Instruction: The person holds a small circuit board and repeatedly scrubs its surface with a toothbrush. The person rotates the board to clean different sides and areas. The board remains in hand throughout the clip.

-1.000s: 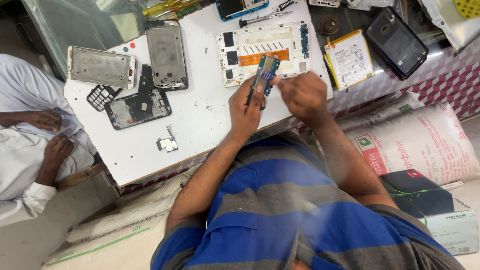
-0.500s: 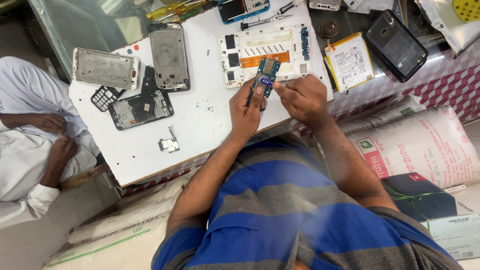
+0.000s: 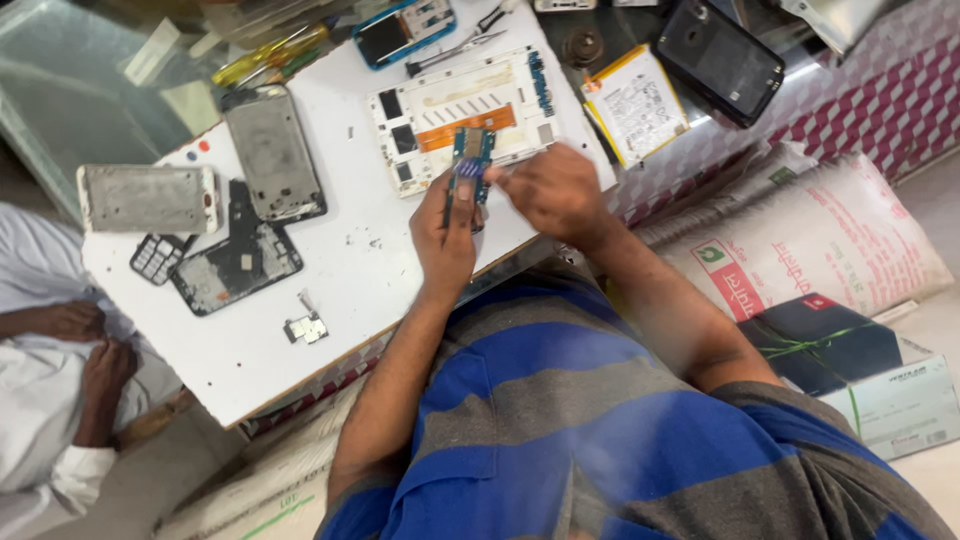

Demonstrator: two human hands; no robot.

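Gripping a small circuit board [image 3: 470, 160], both hands' fingers [image 3: 452, 200] hover over a cluttered white worktable [image 3: 380, 270].

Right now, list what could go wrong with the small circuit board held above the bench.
1. The blue circuit board is pinched by the left hand while the right hand works at its edge; a slip could drop it onto the open white phone frame.
2. Loose screws and scraps lie on the white board; an elbow could scatter them.
3. The small metal bracket may get knocked off.
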